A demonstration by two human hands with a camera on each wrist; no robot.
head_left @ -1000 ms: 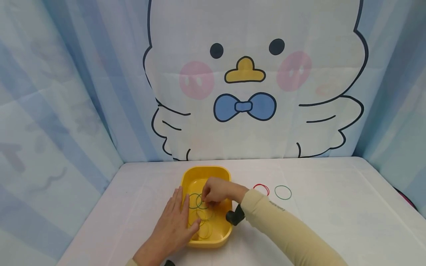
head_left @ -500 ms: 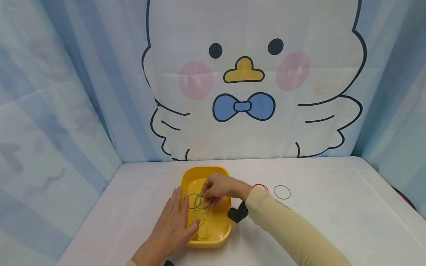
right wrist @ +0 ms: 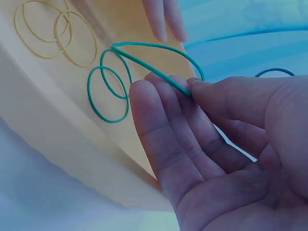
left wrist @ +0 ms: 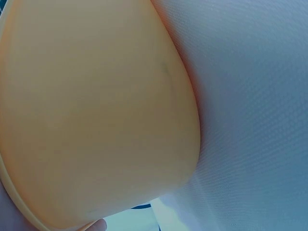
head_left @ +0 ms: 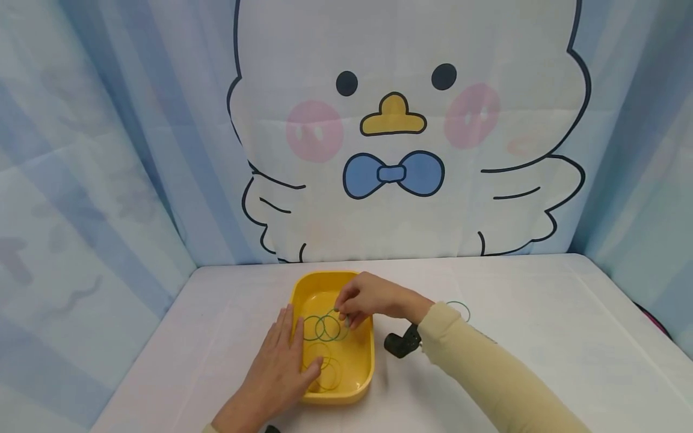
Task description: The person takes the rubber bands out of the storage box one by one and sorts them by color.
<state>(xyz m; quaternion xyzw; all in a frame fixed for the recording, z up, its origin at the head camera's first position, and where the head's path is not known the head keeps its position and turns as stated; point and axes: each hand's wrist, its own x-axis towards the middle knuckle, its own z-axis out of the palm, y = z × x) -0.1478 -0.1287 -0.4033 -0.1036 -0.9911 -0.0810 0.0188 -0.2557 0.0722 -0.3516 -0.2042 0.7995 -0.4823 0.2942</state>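
My right hand [head_left: 373, 297] pinches a green rubber band [right wrist: 153, 69] between thumb and fingers, over the right half of a yellow tub [head_left: 338, 398]. In the right wrist view the held band stretches out as a long loop past my fingertips. Two more green rubber bands [right wrist: 110, 121] overlap on the tub floor below it. Several yellow rubber bands [right wrist: 96, 48] lie in a cluster nearer me. My left hand [head_left: 277, 367] lies across the tub's left rim, fingers straight and thumb reaching inside. The left wrist view shows mostly the tub's outer wall [left wrist: 106, 110].
A green rubber band [head_left: 468, 313] lies on the white tabletop [head_left: 541, 337] right of the tub, partly behind my right sleeve [head_left: 476, 361]. A black wrist camera [head_left: 403, 343] sits under my right wrist. A curtain with a cartoon bird [head_left: 400, 210] hangs behind the table.
My right hand has risen and moved right from the tub floor, with the green rubber band in its fingers. My right sleeve now hides the red bands on the table. The left hand stays put.
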